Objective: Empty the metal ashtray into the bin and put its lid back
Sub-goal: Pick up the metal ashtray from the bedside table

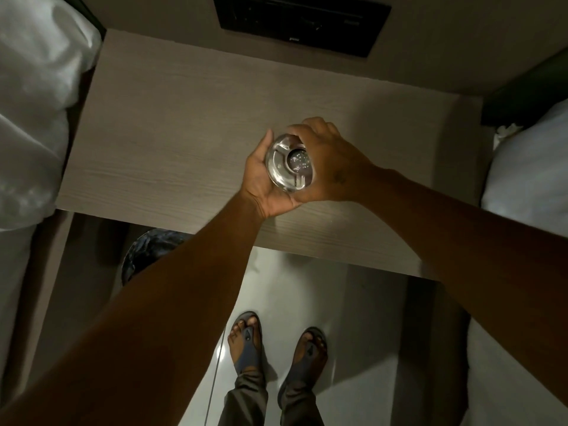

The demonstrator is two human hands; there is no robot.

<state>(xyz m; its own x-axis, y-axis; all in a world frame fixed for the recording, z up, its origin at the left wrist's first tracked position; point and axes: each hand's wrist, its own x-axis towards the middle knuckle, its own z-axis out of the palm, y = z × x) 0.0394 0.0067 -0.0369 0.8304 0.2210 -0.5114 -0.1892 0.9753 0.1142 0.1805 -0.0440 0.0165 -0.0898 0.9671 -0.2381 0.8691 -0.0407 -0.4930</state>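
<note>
Nearest, two feet in sandals point(276, 348) on the pale floor. Under the near edge of the bedside table point(153, 133), at the left, part of the bin point(147, 250) with a dark liner, half hidden by the left forearm. Above the table top, near the middle of its near edge, the metal ashtray point(290, 161), held by both hands: left hand point(261, 182) cupped below it, right hand point(329, 161) wrapped over its right side, fingers closed on the rim. Lid point(276, 158) seated on the ashtray, dark centre hole showing. Cannot tell if touching the table. Farther back, a dark wall panel point(301, 23); white bedding point(33, 103) at both sides.
</note>
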